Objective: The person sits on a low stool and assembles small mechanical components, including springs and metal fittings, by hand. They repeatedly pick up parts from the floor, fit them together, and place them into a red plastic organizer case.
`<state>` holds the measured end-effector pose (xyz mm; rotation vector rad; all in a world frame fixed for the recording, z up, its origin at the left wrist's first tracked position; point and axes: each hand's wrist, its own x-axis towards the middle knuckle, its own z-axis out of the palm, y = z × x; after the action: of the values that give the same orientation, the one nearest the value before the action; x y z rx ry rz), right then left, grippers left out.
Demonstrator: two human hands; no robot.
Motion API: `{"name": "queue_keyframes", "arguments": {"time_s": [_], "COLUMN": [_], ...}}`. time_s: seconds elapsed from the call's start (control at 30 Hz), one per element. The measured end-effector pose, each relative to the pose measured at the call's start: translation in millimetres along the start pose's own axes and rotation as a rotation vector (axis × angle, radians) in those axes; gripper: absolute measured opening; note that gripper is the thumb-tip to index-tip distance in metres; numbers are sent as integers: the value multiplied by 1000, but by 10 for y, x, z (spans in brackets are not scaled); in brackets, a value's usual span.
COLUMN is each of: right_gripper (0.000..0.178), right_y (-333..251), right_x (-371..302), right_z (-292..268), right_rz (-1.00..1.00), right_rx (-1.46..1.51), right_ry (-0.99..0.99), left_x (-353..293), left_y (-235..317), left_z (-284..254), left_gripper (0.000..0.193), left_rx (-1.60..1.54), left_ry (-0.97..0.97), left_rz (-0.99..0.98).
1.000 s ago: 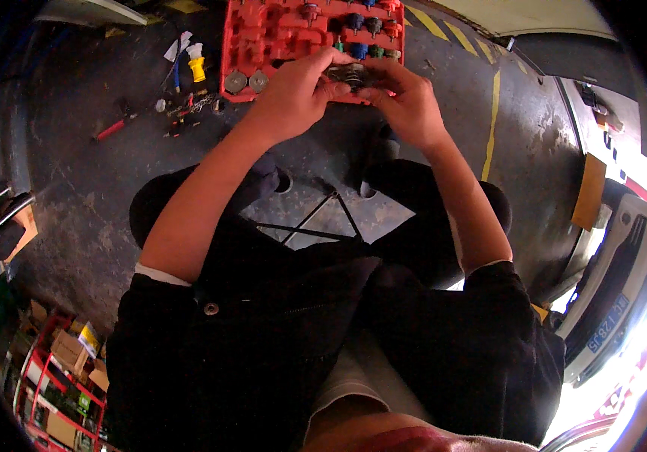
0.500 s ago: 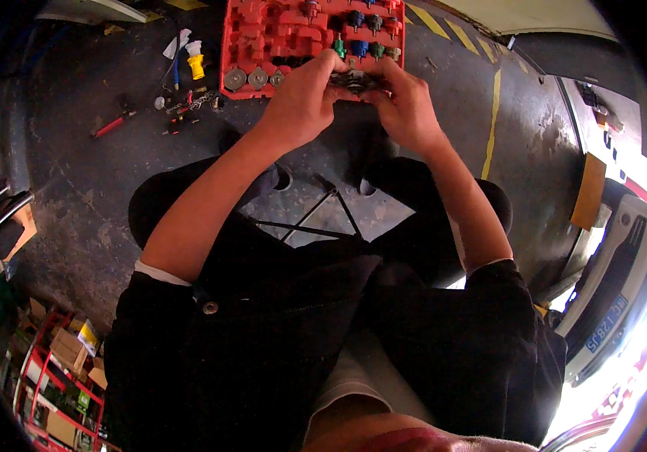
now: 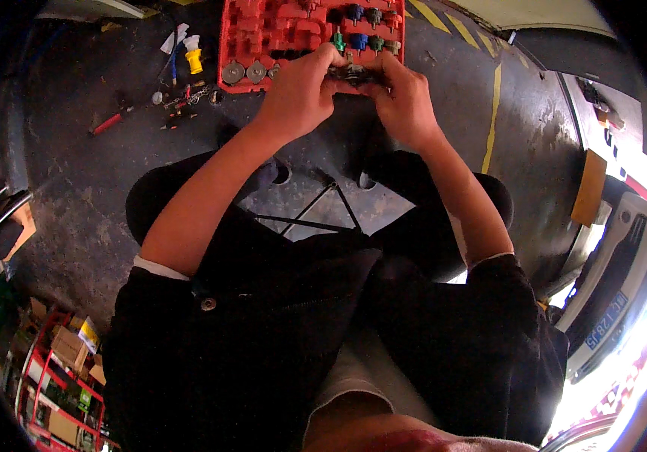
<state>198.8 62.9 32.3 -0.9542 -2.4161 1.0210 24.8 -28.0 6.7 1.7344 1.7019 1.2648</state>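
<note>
Both my hands meet over the near edge of an open red tool case [image 3: 224, 38]. Between them is a small dark metal part [image 3: 351, 73], its shape partly covered by the fingers. My left hand [image 3: 298, 94] pinches its left side, fingers closed. On the right side, my right hand [image 3: 408, 102] grips it with curled fingers. Inside the case sit blue, green and dark cap-like fittings [image 3: 359, 41] in moulded recesses. Round silver caps [image 3: 256, 71] line the near left of the case, the rightmost partly hidden behind my left hand.
Left of the case, the floor holds a yellow-and-white bottle-like item [image 3: 194, 56], a red-handled tool [image 3: 108, 123] and a small chain [image 3: 197, 96]. A metal stool frame [image 3: 331, 186] shows between my legs. A red shelf with boxes [image 3: 67, 346] stands lower left; a car bumper [image 3: 608, 282] is at right.
The case and floor items appear slightly higher in the picture. Both hands stay on the metal part, with only slight finger movement.
</note>
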Motion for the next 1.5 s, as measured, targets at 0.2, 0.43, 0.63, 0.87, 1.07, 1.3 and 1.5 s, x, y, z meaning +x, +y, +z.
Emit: {"name": "queue_keyframes", "arguments": {"time_s": [0.2,0.43,0.63,0.87,1.07,1.3,1.5], "right_gripper": [26,28,32,40,38,29,27], "right_y": [-11,54,74,311,352,357,484], "right_x": [9,43,52,96,53,-15,-45], "right_z": [-3,-34,-67,-247,-382,-355,-283], "right_rz": [-23,-7,-29,160,148,140,132], "right_rx": [34,16,97,562,600,315,486], "right_ry": [0,-18,-76,-338,-409,-284,-162], "left_x": [-59,-40,-35,-36,-15,-3,32], "left_y": [-26,-46,-15,-30,-18,44,78], "left_z": [44,56,9,8,62,105,175], "left_gripper": [29,29,31,34,33,33,40], "left_rx": [-61,0,-39,139,165,233,-377], "left_ry": [-5,-30,-104,-167,-200,-315,-229], "left_rz": [-98,-92,-143,13,83,113,-142]}}
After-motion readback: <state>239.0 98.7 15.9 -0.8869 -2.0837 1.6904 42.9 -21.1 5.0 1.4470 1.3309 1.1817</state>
